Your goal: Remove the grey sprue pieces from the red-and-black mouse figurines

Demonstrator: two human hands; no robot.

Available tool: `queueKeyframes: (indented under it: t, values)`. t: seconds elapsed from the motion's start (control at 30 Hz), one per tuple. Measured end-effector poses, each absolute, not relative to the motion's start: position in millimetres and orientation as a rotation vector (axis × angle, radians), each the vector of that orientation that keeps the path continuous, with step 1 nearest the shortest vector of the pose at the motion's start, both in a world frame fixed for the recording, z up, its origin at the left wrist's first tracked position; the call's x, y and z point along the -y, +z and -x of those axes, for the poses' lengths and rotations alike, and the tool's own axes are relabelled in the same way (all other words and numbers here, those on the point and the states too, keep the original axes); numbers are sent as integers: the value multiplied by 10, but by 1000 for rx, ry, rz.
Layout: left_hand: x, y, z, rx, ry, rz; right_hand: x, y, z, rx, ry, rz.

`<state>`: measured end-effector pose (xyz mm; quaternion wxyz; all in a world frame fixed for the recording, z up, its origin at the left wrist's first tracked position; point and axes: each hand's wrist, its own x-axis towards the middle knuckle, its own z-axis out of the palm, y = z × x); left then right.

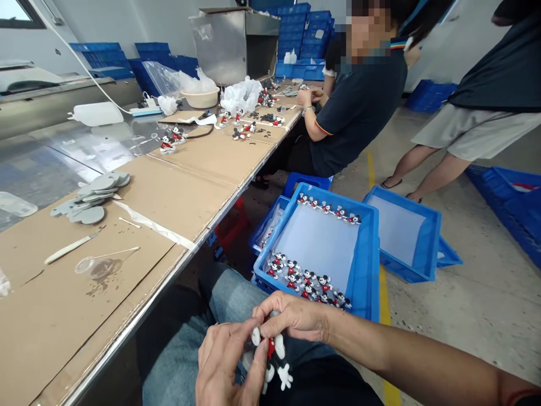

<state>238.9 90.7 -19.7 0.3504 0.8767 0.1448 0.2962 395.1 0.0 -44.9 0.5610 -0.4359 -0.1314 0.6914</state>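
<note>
Left hand (228, 361): curled, pinching 1 figurine (271, 348) | right hand (296, 317): back upward, pinching it too

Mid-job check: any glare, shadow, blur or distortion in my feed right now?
Head view: white glare on the clear plastic sheet at left; head view: deep shadow under the worktable; head view: the standing person at right looks slanted and stretched, probably lens distortion; head view: the Mickey Mouse figurine between left hand and right hand looks fairly sharp, though partly covered.
</note>
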Motion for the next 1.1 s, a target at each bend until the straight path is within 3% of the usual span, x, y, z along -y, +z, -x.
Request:
queueKeyframes:
  t: [0.33,0.63,0.9,1.1]
  values:
    - [-837,-283,-2378,-467,976,-2084,-3,-337,-4012,426,1621,1076]
    - [-798,-436,-2311,-978,880,-1167,-45,181,-3932,573,1381,1267]
    - [-758,-369,-2359,-769,1044,-1255,-5,432,-3748,856,1039,1642]
    - [-899,-400,-2292,-523,1070,-1539,-17,489,-3729,840,998,1638]
